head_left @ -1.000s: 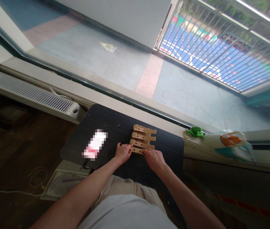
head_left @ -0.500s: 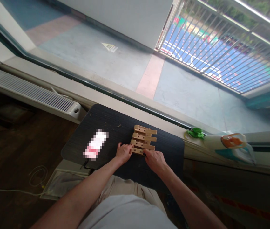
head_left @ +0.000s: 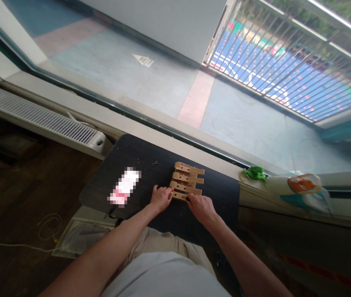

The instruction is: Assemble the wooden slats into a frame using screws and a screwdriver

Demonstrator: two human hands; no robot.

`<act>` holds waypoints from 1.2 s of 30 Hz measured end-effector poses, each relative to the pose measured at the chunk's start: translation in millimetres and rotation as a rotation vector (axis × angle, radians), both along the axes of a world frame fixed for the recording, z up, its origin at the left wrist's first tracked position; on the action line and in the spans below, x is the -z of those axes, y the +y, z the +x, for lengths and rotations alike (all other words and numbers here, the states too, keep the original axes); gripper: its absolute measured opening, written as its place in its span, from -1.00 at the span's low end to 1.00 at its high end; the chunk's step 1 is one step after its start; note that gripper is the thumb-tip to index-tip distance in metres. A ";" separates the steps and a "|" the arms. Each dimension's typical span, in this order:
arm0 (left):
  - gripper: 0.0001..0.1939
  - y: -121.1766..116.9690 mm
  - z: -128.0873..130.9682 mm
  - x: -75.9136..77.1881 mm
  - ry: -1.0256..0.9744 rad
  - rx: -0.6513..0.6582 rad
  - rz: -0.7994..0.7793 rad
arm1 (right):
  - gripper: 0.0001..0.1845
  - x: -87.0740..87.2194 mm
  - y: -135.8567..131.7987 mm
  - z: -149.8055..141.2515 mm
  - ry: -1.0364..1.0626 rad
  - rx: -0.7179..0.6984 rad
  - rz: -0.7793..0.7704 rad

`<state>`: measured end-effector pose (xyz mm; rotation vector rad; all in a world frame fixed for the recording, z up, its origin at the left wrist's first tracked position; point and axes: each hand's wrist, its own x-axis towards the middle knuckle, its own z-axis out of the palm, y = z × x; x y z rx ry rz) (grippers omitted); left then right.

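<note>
Several light wooden pieces lie side by side in a stack-like row on a small black table. My left hand is curled at the left end of the nearest wooden piece, fingers pinched on it. My right hand grips the same piece's right end with bent fingers. Both forearms reach in from the bottom of the view.
A pixelated white and pink item lies on the table's left part. A green object and a white and orange bottle rest on the window sill at right. A white radiator grille runs at left; cables lie on the dark floor.
Hardly anything differs; both hands stay on the nearest wooden piece, and the view has shifted very slightly.
</note>
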<state>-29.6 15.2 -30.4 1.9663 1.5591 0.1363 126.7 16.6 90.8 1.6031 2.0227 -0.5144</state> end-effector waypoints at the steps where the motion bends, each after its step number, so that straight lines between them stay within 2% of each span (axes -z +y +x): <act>1: -0.72 0.0 0.0 0.2 0.001 0.000 -0.001 | -0.77 -0.2 0.0 -0.3 -0.004 -0.002 0.000; 6: -0.73 -0.3 0.4 0.7 0.008 -0.005 0.014 | -0.80 -4.1 1.6 1.0 0.003 -0.037 -0.014; 10: -0.74 -0.8 0.3 0.8 0.012 -0.002 0.014 | -0.74 -3.6 2.7 3.9 0.043 -0.072 -0.003; 15: -0.74 -0.9 -0.1 0.4 0.019 0.006 0.015 | -0.74 -0.3 3.5 5.0 0.036 -0.048 -0.008; 22: -0.73 -0.6 0.7 0.4 0.021 0.003 0.007 | -0.77 -4.5 3.6 2.2 -0.007 0.000 -0.027; 28: -0.74 -0.4 -0.8 1.1 0.014 0.011 0.016 | -0.76 -8.2 3.8 1.1 -0.009 -0.050 -0.020; 36: -0.74 0.1 -0.5 1.1 0.004 0.013 0.014 | -0.73 -0.4 4.9 2.7 -0.003 -0.069 -0.008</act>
